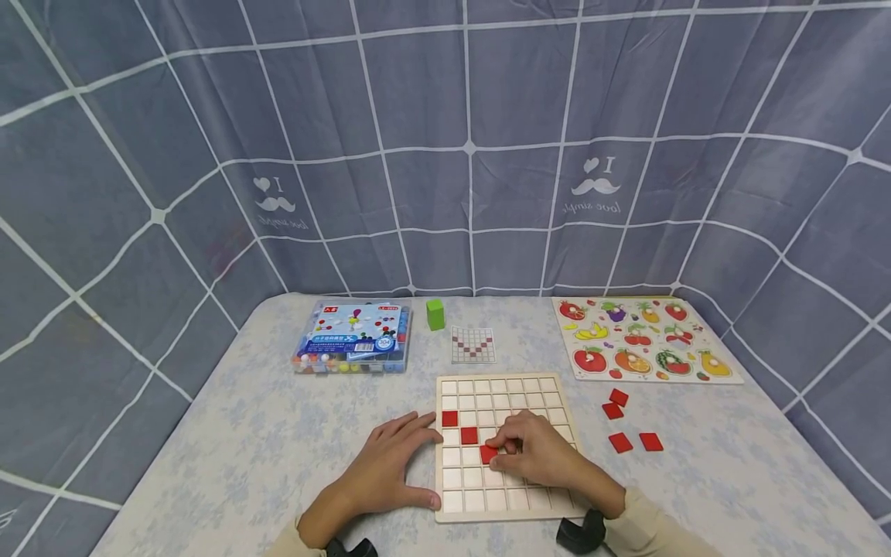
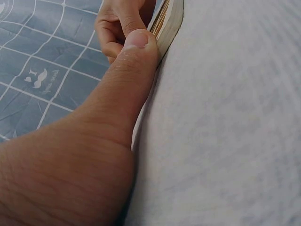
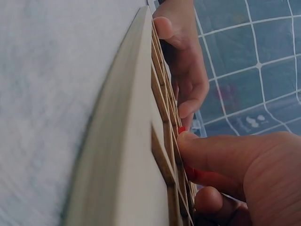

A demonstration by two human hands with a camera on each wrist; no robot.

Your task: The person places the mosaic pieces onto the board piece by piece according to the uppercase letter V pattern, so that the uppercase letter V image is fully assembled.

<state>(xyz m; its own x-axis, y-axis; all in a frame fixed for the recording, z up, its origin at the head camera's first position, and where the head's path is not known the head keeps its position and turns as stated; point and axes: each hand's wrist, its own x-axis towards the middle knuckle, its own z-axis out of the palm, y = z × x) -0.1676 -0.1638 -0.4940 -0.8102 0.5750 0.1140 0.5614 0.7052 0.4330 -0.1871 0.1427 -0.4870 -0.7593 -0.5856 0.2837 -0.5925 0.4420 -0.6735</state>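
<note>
A wooden grid board (image 1: 513,516) lies on the table. Two red square tiles, an upper one (image 1: 449,418) and a lower one (image 1: 469,435), sit diagonally in its cells. My right hand (image 1: 534,452) pinches a third red tile (image 1: 489,455) between thumb and fingers, at a cell one step further down that diagonal. In the right wrist view, the thumb (image 3: 211,153) is against the red tile, low over the grid. My left hand (image 1: 390,464) rests at the board's left edge with its fingers spread, the thumb (image 2: 136,47) touching the near-left corner.
Several loose red tiles (image 1: 651,442) lie right of the board. Behind it are a small pattern card (image 1: 473,345) with a V of coloured squares and a green block (image 1: 435,315). A clear box of coloured parts (image 1: 351,338) stands back left, a fruit puzzle board (image 1: 643,340) back right.
</note>
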